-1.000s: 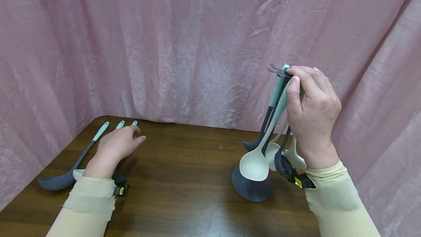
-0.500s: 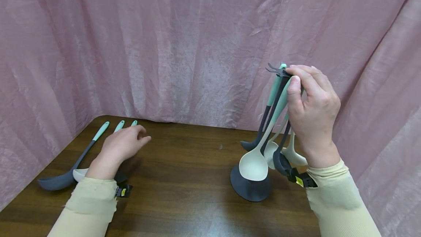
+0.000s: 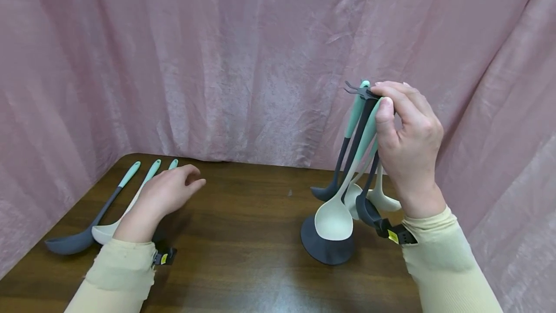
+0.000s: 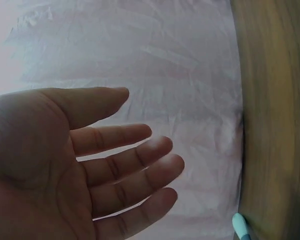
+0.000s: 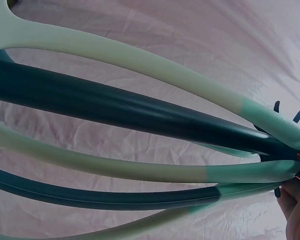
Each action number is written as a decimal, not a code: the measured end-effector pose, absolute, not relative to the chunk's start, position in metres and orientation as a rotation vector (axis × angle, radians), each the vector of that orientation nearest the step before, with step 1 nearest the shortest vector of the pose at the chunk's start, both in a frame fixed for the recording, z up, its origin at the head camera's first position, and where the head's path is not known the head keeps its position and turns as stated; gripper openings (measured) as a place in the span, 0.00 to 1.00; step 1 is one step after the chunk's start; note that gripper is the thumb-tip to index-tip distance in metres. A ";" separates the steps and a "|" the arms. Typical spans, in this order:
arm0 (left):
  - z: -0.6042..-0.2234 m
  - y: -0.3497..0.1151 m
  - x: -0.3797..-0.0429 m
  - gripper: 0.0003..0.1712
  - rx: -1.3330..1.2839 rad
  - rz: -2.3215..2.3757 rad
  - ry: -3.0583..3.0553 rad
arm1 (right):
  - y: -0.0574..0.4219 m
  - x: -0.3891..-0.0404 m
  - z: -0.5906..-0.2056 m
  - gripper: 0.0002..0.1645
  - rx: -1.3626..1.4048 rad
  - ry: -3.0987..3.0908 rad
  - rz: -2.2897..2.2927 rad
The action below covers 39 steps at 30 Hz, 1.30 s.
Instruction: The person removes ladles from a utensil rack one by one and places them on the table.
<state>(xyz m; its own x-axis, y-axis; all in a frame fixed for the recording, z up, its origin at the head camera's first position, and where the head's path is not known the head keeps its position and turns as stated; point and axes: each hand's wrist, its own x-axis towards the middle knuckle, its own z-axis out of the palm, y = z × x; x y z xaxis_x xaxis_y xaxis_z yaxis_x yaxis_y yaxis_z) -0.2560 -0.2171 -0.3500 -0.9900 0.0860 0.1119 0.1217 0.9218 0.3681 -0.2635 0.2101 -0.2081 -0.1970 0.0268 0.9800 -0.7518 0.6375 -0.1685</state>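
My right hand (image 3: 410, 134) holds the top of a dark utensil stand (image 3: 363, 120), thumb and fingers around the hooks. Hanging from it are a white ladle (image 3: 333, 221) in front, a dark grey ladle (image 3: 323, 193) on the left, and several more white and grey utensils partly behind. In the right wrist view, fingers (image 5: 292, 197) show at the top ends of the mint handles. My left hand (image 3: 171, 190) hovers with relaxed fingers and holds nothing. Near it lie a grey ladle (image 3: 71, 244), a white ladle (image 3: 102, 232) and a third mint handle (image 3: 173, 163), mostly hidden.
The stand's round dark base (image 3: 326, 255) sits on the right part of the brown wooden table (image 3: 234, 235). A pink curtain (image 3: 243, 62) hangs close behind the table's back edge and along both sides.
My left hand has drifted right, uncovering more of the white ladle on the table. The top of the stand has shifted slightly left with my right hand; the view has moved a little too.
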 end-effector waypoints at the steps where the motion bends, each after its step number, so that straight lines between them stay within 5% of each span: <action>1: -0.349 -0.215 -0.256 0.28 -0.174 -0.595 -2.979 | 0.210 -0.264 -0.208 0.25 0.610 -1.627 0.791; 39: -0.325 -0.099 -0.252 0.25 -0.552 -0.934 -2.670 | 0.208 -0.263 -0.212 0.24 0.672 -1.645 0.840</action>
<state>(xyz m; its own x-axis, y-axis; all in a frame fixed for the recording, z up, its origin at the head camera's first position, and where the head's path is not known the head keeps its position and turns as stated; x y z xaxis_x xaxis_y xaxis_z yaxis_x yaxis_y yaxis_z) -0.2519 -0.0992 -0.3253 -0.8945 0.2657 0.3595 0.4318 0.7215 0.5413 -0.2626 0.2082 -0.2116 -0.2224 -0.0018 0.9750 -0.7910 0.5850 -0.1793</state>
